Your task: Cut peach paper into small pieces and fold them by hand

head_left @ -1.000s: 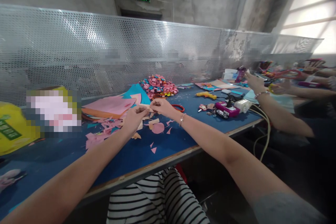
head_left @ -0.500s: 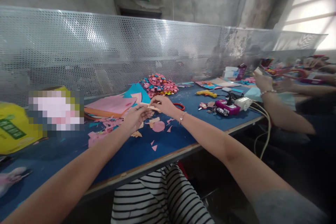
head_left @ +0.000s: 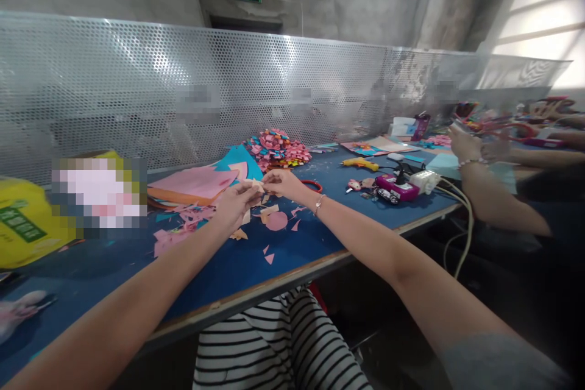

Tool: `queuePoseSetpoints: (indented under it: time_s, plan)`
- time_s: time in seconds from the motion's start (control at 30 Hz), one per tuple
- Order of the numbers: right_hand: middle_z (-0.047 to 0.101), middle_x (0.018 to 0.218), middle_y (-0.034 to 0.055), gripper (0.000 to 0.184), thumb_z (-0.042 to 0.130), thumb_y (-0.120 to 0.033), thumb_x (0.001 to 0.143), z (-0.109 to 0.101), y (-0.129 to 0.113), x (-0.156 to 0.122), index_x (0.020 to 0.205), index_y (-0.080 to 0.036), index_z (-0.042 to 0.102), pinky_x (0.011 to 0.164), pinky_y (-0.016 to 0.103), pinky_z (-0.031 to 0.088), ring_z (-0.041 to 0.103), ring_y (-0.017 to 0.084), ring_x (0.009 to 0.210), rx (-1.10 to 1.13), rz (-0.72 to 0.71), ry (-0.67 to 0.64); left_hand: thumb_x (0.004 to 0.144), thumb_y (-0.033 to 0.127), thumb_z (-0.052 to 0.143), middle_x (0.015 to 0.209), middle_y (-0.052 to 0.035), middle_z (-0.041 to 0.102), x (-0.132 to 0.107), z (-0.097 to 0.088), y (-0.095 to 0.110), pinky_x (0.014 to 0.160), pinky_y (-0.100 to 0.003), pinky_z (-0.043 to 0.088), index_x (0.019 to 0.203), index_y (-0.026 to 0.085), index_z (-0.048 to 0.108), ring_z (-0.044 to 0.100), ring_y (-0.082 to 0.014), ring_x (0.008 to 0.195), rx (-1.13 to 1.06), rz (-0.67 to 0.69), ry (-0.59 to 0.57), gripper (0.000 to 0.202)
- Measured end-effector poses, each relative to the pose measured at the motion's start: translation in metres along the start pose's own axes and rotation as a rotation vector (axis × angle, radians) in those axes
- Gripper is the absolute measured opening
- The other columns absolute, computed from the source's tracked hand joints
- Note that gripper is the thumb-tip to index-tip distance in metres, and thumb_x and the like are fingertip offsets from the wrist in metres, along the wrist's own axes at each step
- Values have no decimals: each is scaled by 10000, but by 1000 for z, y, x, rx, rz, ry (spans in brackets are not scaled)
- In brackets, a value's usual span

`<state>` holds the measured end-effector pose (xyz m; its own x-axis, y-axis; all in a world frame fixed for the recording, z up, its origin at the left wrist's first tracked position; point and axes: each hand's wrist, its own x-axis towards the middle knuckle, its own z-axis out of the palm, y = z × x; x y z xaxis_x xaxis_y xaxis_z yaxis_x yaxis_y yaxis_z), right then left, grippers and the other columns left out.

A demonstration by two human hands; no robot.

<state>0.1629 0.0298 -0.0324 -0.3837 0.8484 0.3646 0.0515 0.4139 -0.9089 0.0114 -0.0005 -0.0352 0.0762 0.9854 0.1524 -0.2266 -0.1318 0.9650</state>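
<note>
A small cream-coloured piece of felt or paper (head_left: 258, 185) is pinched between my two hands, above the blue table. My left hand (head_left: 238, 200) closes on its left side. My right hand (head_left: 284, 184) grips the other side with thumb and fingers. Below them lie a pink round piece (head_left: 276, 220), a pale orange scrap (head_left: 239, 234) and small pink triangles (head_left: 269, 259). Pink offcuts (head_left: 176, 234) are heaped left of my left hand. Pink sheets (head_left: 194, 186) and a blue sheet (head_left: 235, 161) lie stacked behind it. Red scissors handles (head_left: 312, 185) show beyond my right wrist.
A pile of multicoloured pieces (head_left: 278, 149) sits against the perforated metal screen (head_left: 256, 85). Rightward are a yellow glue gun (head_left: 360, 163) and a purple-and-white power strip (head_left: 397, 187) with cables. A yellow bag (head_left: 27, 225) stands left. Another person's hand (head_left: 466, 145) is at the right.
The cream piece has turned and looks more folded between my fingers. My hands stay nearly in place. The other person's hand at the right has moved slightly right.
</note>
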Motion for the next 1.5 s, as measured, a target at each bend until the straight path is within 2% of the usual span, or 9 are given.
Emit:
queuePoseSetpoints:
  time_s: [0.17, 0.3, 0.5, 0.6, 0.77, 0.97, 1.17, 1.33, 1.5]
  plan:
    - [556, 618, -27, 47, 545, -165, 707, -1, 6, 2, 742, -137, 532, 521, 183, 441, 523, 60, 503, -77, -48, -3, 585, 235, 713, 668, -19, 649, 0, 1, -1, 685, -250, 497, 678, 144, 592, 620, -112, 627, -9, -59, -18, 178]
    - [555, 637, -20, 53, 529, -181, 715, -2, 3, 0, 744, -137, 538, 529, 195, 436, 519, 69, 524, -151, -93, -5, 664, 252, 647, 619, -36, 641, 1, 2, -1, 683, -257, 505, 645, 135, 581, 620, -117, 611, -83, -84, 36, 135]
    - [561, 661, -13, 81, 549, -184, 711, -3, 3, 0, 763, -126, 570, 548, 188, 426, 514, 69, 564, -147, -121, -18, 538, 110, 710, 662, -6, 635, 3, 0, -2, 699, -215, 487, 640, 131, 609, 589, -84, 637, -72, -34, -5, 145]
    - [554, 654, -13, 94, 566, -210, 717, -3, 4, 1, 765, -129, 564, 538, 186, 432, 522, 71, 562, -91, -105, 4, 502, 95, 729, 702, -17, 641, 3, 0, -3, 722, -223, 477, 683, 121, 628, 590, -89, 661, -86, -15, 26, 209]
    - [589, 696, 3, 107, 554, -241, 747, -1, 6, 0, 798, -149, 531, 507, 181, 448, 566, 79, 563, 10, 7, -18, 470, 145, 760, 676, -30, 638, 3, 1, -3, 762, -240, 459, 643, 106, 642, 587, -107, 686, -59, 27, 66, 213]
    - [584, 645, -11, 134, 607, -231, 697, 0, 10, 0, 759, -141, 530, 590, 203, 484, 577, 79, 571, -10, -25, -89, 509, 262, 759, 657, -8, 626, -1, 1, -1, 736, -263, 470, 656, 129, 612, 583, -101, 650, 8, 39, -28, 247]
    - [536, 624, -34, 61, 544, -192, 710, 0, 8, 0, 731, -146, 512, 525, 181, 446, 524, 61, 532, -120, -24, -25, 516, 189, 742, 650, 0, 622, -5, 4, 1, 705, -256, 476, 671, 140, 554, 597, -96, 625, 29, -12, -27, 249]
    - [504, 613, -37, 42, 529, -177, 712, 2, 7, 0, 724, -150, 499, 522, 193, 451, 512, 62, 517, -109, 1, -32, 527, 159, 725, 648, -15, 637, -4, 4, 0, 709, -264, 479, 659, 139, 529, 614, -108, 623, 52, -39, -37, 237]
    - [521, 649, -28, 65, 533, -160, 710, 2, 3, -2, 752, -154, 484, 552, 206, 462, 537, 76, 567, -73, 8, -48, 512, 162, 720, 605, 5, 621, -3, 2, -1, 664, -251, 473, 651, 144, 519, 602, -104, 591, 83, -4, 1, 245]
